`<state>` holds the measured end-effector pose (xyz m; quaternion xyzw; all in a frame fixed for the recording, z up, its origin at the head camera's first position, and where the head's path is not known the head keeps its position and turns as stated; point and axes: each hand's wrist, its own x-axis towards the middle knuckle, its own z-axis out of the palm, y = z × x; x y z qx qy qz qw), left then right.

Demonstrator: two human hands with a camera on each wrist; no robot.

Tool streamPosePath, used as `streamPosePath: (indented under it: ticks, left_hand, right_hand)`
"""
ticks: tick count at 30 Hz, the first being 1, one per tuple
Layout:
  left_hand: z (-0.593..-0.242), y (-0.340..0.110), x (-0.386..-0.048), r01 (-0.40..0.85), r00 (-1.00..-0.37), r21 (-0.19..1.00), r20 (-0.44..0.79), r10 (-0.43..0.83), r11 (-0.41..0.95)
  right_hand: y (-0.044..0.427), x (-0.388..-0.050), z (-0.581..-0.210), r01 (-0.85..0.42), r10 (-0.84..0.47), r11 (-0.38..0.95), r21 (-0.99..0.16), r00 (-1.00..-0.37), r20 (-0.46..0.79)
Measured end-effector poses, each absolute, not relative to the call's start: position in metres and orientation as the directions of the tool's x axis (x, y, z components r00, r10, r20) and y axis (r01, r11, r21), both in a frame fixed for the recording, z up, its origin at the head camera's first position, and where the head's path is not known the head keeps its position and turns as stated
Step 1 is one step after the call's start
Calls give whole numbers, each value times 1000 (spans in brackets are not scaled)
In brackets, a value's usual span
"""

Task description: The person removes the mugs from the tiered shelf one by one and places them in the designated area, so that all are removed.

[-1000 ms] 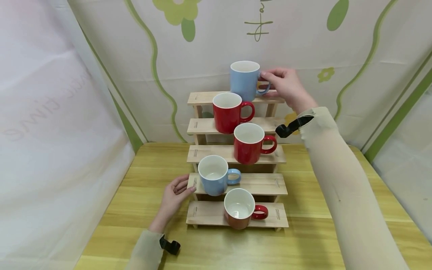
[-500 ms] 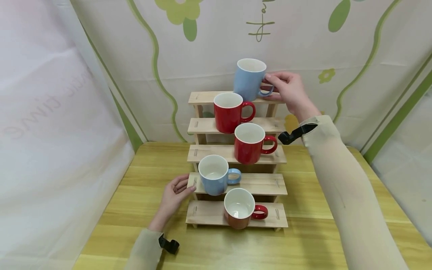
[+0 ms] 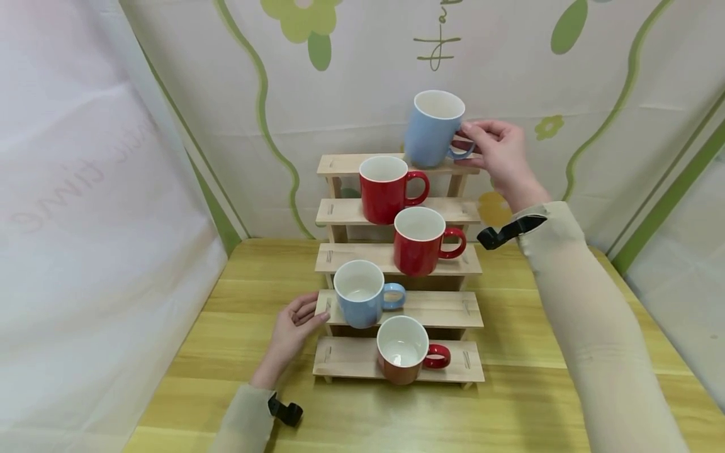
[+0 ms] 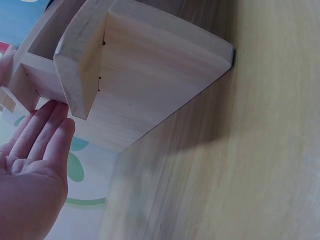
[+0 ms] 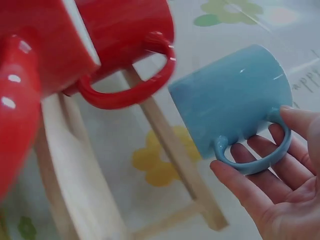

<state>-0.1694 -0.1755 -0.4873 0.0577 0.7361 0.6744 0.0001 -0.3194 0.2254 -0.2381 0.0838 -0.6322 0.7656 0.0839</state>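
Note:
My right hand (image 3: 501, 154) pinches the handle of a light blue mug (image 3: 433, 135) at the top shelf of a stepped wooden rack (image 3: 345, 165). That mug tilts to the right; I cannot tell whether its base touches the shelf. In the right wrist view, thumb and fingers grip the blue handle (image 5: 257, 165). My left hand (image 3: 291, 333) holds the left end of the second-lowest shelf, thumb above and fingers at the side. In the left wrist view its fingers (image 4: 42, 132) lie fairly straight against the wood.
On the lower shelves stand a red mug (image 3: 381, 198), another red mug (image 3: 416, 248), a second blue mug (image 3: 359, 302) and a brownish-red mug (image 3: 401, 362), handles to the right. The rack sits on a wooden table (image 3: 255, 270). A patterned cloth (image 3: 362, 82) hangs behind it.
My right hand has moved right with the blue mug, which has gone from upright to tilted and risen slightly. My left hand and the other mugs stay put.

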Motion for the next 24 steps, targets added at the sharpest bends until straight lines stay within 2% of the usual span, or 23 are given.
streamPosePath:
  ticks: [13,24]
  left_hand:
    - [-491,-175,-169,73,-995,995,68,74,69]
    - [-492,-174,-171,69,-996,996,65,66,53]
  right_hand:
    - [274,-295,-225,-294,56,-267,-918,-956,289]
    - [329,-271,-228,-322,93,-330,-887,-947,309]
